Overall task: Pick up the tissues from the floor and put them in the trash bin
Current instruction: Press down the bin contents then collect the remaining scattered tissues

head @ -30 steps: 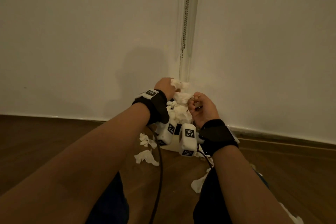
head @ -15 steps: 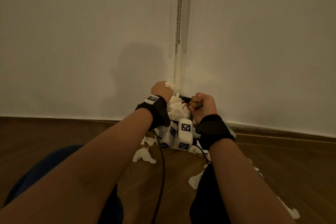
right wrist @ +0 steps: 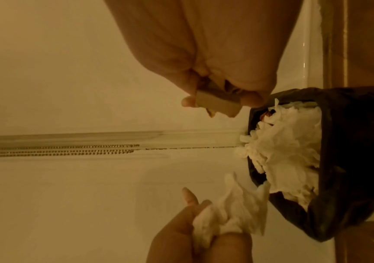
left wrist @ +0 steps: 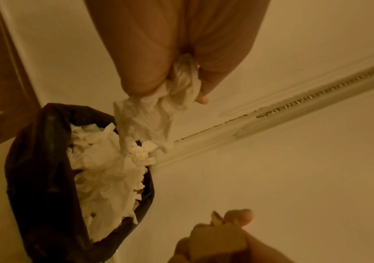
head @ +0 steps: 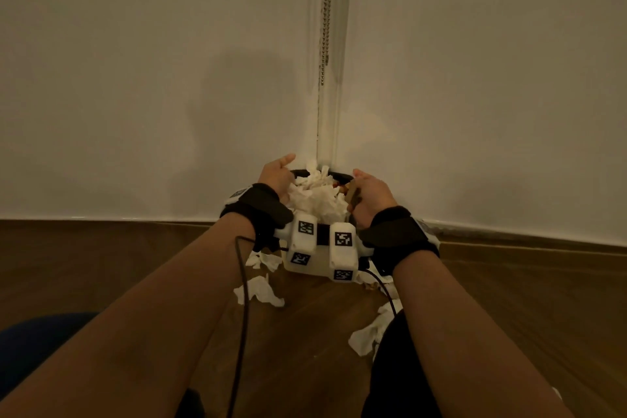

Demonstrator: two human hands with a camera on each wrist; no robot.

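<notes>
At centre frame the left hand (left wrist: pixel 177 53) pinches a crumpled tissue (left wrist: pixel 154 113) over the heaped trash bin (left wrist: pixel 35 178); the right hand (right wrist: pixel 215 62) clamps a small tan scrap (right wrist: pixel 215 105); best release low and central; stray tissues (head: pixel 259 292) remain on the floor.

We note a bead chain (head: pixel 326 10) hanging at twelve o'clock along the white wall (head: pixel 135 78); wooden floor (head: pixel 101 265) below.

White crumpled tissues (head: pixel 314 198) fill a black-lined trash bin (left wrist: pixel 44 178) on dark brown wooden floor (head: pixel 101 265) against cream walls (head: pixel 135 78).
</notes>
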